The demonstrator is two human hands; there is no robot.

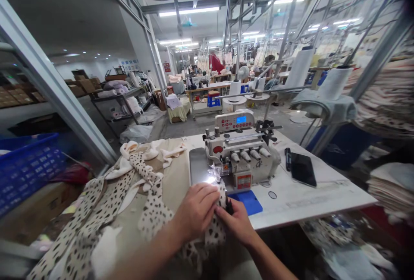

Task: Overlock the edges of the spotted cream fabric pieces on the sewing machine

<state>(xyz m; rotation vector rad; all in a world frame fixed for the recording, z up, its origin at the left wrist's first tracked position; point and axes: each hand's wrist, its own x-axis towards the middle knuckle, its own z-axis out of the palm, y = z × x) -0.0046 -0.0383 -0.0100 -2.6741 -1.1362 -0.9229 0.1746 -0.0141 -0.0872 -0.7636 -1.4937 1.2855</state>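
Cream fabric with dark spots (215,230) hangs over the front edge of the table, just before the needle area of an overlock sewing machine (244,155). My left hand (199,206) lies over the fabric's left side, its fingers closed on the cloth near the presser foot. With thumb and fingers, my right hand (237,219) pinches the right edge of the same piece. A small black object (229,206) shows in my right hand, perhaps thread snips; its kind is unclear. The machine's lamp lights the metal plate (199,165) beside the needle.
More spotted strips (110,202) are heaped on the left side of the table. A black phone (303,169) lies at the right on the white tabletop (310,198). A blue basket (29,159) stands far left, thread cones (334,83) behind right, and stacked cloth (393,185) at the right.
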